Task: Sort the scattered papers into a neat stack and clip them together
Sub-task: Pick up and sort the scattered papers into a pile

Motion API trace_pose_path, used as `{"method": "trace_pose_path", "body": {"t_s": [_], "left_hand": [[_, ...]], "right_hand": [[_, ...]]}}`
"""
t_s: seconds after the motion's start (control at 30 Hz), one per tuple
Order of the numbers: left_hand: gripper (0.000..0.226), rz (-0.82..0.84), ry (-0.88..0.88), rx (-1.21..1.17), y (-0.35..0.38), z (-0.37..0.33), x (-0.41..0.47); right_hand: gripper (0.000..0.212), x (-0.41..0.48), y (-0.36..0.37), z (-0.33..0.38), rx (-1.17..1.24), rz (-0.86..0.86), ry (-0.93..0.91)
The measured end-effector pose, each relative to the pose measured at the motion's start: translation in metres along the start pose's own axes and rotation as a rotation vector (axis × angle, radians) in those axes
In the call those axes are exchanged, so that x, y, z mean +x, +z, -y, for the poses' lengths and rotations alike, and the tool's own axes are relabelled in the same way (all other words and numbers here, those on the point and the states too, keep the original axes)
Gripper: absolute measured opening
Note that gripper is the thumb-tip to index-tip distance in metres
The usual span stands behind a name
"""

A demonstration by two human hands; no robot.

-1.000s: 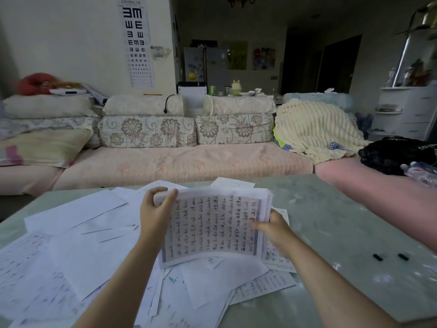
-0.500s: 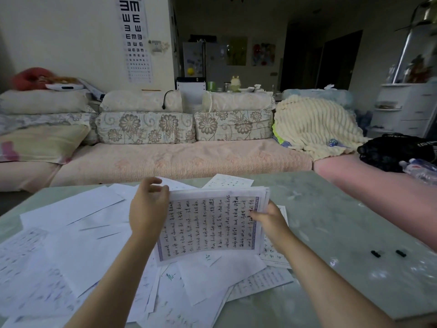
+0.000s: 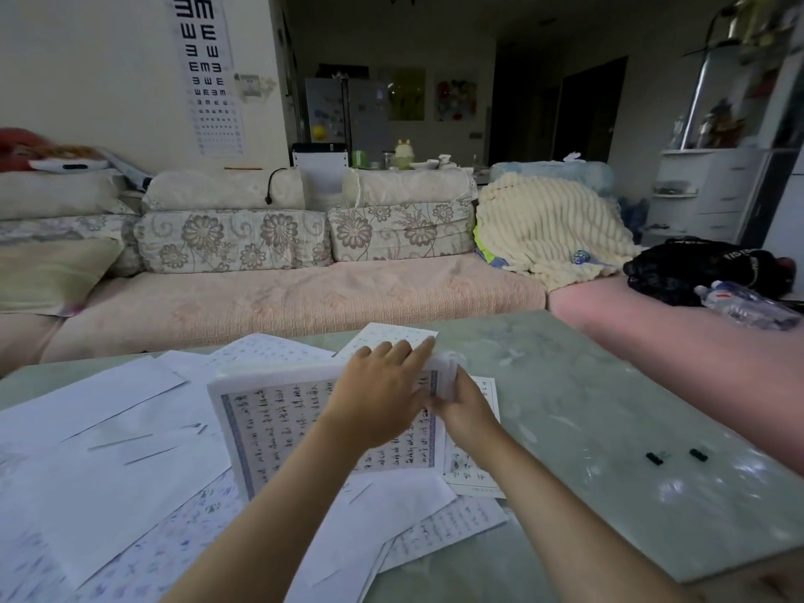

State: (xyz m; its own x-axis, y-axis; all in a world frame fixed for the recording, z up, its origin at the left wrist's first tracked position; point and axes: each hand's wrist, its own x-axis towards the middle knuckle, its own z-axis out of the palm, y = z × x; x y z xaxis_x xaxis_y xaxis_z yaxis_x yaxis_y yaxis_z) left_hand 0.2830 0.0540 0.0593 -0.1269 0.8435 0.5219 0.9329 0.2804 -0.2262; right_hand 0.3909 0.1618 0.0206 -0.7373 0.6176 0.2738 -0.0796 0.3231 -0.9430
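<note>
Loose sheets (image 3: 130, 485) cover my near-left table (image 3: 587, 406) corner, unsorted. Mid-table, my left hand (image 3: 374, 398) lies spread on the stack (image 3: 278, 428); my right hand (image 3: 465, 411) pinches its right edge. Clips (image 3: 674, 456) wait, unused, toward the right edge.

The left hand (image 3: 378, 398) left the stack's (image 3: 278, 428) upper left corner and crossed to its right edge, fingers extended flat, meeting the right hand (image 3: 467, 411) there. The freed left side of the stack showed fully, and the view tilted slightly downward.
</note>
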Motion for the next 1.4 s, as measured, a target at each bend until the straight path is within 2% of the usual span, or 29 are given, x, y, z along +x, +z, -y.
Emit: {"method": "trace_pose_path", "body": {"t_s": [0.2,0.43,0.6,0.7,0.77,0.83,0.87,0.93,1.0,1.13,1.23,1.4], "left_hand": [[0.034,0.052,-0.119,-0.049,-0.010,0.056,-0.024],[0.031,0.192,-0.116,-0.054,-0.021,0.064,-0.006],[0.013,0.082,-0.119,-0.079,-0.020,0.062,-0.005],[0.012,-0.028,-0.225,-0.180,-0.032,0.069,-0.003],[0.014,-0.067,-0.376,-0.344,-0.046,0.071,-0.001],[0.017,-0.155,-0.491,-0.602,-0.057,0.068,0.001],[0.019,-0.200,-0.520,-0.759,-0.060,0.065,-0.001],[0.023,-0.249,-0.584,-1.039,-0.061,0.058,-0.007],[0.023,-0.262,-0.683,-1.199,-0.052,0.054,-0.015],[0.020,-0.359,-0.831,-1.288,-0.021,0.041,-0.028],[0.024,-0.421,-0.868,-1.333,-0.003,0.031,-0.033],[0.027,-0.268,-0.930,-1.249,0.034,0.024,-0.052]], "right_hand": [[0.034,0.008,-0.001,-0.007,-0.009,-0.008,0.036],[0.038,0.011,0.010,-0.003,-0.044,-0.059,-0.013],[0.028,0.011,0.000,-0.001,-0.059,-0.186,-0.054],[0.084,0.015,-0.013,-0.003,-0.097,-0.254,0.088],[0.101,0.016,-0.019,-0.004,0.051,-0.201,0.216],[0.096,0.018,-0.024,-0.004,0.225,-0.115,0.241],[0.084,0.019,-0.026,-0.002,0.277,-0.071,0.209],[0.051,0.020,-0.026,0.008,0.272,-0.036,0.119],[0.039,0.019,-0.023,0.015,0.188,-0.058,0.062],[0.032,0.015,-0.012,0.015,-0.021,-0.167,-0.004],[0.032,0.014,-0.004,0.009,-0.071,-0.225,-0.035],[0.042,0.009,0.005,-0.013,-0.190,-0.168,0.058]]}}
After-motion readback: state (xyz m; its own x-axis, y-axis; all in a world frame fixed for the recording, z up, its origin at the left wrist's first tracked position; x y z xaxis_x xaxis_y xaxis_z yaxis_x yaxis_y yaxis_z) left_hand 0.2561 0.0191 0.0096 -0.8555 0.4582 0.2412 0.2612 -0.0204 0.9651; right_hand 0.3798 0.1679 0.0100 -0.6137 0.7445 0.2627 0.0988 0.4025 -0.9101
